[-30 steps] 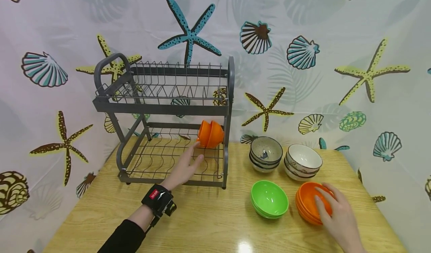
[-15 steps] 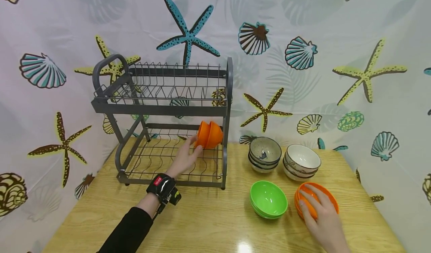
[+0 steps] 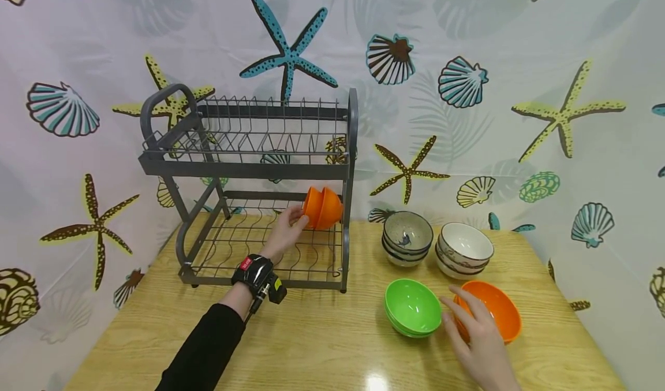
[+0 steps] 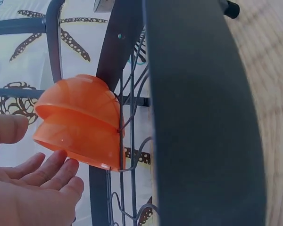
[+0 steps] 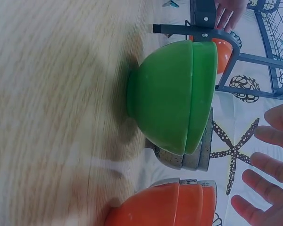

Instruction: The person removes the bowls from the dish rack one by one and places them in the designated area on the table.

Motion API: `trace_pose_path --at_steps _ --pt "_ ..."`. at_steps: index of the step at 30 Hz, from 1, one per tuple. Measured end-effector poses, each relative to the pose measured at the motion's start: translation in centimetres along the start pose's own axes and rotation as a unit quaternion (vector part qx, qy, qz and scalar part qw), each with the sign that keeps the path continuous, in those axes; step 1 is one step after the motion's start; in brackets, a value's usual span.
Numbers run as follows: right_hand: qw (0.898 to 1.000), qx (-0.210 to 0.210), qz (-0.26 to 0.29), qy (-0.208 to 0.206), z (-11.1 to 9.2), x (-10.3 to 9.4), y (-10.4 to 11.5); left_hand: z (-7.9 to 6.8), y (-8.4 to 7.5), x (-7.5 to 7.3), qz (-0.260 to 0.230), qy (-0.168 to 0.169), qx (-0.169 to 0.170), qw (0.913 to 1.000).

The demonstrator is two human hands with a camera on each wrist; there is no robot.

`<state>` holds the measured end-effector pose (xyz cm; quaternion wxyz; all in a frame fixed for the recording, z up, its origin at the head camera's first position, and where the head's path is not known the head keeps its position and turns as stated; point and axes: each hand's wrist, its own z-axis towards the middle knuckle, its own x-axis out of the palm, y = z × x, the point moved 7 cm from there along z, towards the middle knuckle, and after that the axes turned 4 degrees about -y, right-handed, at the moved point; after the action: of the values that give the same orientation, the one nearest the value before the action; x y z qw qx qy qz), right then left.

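Two orange bowls stand on edge, one against the other, at the right end of the lower tier of a dark grey dish rack. My left hand is beside them. In the left wrist view its relaxed fingers reach the lower bowl's rim, and the thumb is held apart. Over the table, my right hand has its fingers spread between a stack of green bowls and a stack of orange bowls. The right wrist view shows nothing in its fingers.
Behind the green and orange stacks are a stack of speckled grey bowls and a stack of white patterned bowls. The rack's wire upper tier overhangs the lower one. A patterned cloth hangs behind the wooden table.
My left hand has come in closer to the orange bowls in the rack. My right hand has shifted left, from over the orange stack toward the green bowls.
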<state>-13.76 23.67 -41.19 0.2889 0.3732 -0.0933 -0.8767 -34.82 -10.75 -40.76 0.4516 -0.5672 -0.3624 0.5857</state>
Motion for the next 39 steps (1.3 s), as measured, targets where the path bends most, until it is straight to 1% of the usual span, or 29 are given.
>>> trace_pose_path --at_steps 4,8,11,16,21,28,33,35,39 --pt "1.000 -0.007 0.006 0.000 0.0 0.1 0.3 0.5 0.0 0.0 -0.007 -0.015 0.002 0.9999" --pt "1.000 -0.014 0.010 -0.001 0.0 0.2 0.5 1.2 0.1 0.0 0.006 -0.036 0.014 0.9992" --pt "1.000 -0.017 0.013 -0.002 -0.1 0.3 0.6 1.6 0.2 0.1 0.014 -0.045 0.024 0.9986" --pt "1.000 -0.015 0.009 0.007 -0.3 0.5 0.7 1.9 0.1 0.1 0.025 -0.059 0.030 0.9975" --pt "1.000 -0.015 0.009 0.011 -0.4 0.6 0.7 2.0 0.0 0.1 0.055 -0.073 0.041 0.9950" --pt "1.000 -0.017 0.007 0.008 -0.4 0.7 0.8 2.3 0.4 0.1 0.076 -0.084 0.025 0.9932" --pt "1.000 -0.017 0.008 0.006 -0.4 0.8 0.8 2.5 0.6 0.0 0.088 -0.099 0.026 0.9909" --pt "1.000 -0.016 0.009 0.006 -0.4 0.7 0.8 2.6 0.6 -0.2 0.088 -0.107 0.030 0.9899" --pt "1.000 -0.011 0.008 0.005 -0.4 0.7 0.7 2.5 0.8 -0.5 0.073 -0.122 0.031 0.9894"
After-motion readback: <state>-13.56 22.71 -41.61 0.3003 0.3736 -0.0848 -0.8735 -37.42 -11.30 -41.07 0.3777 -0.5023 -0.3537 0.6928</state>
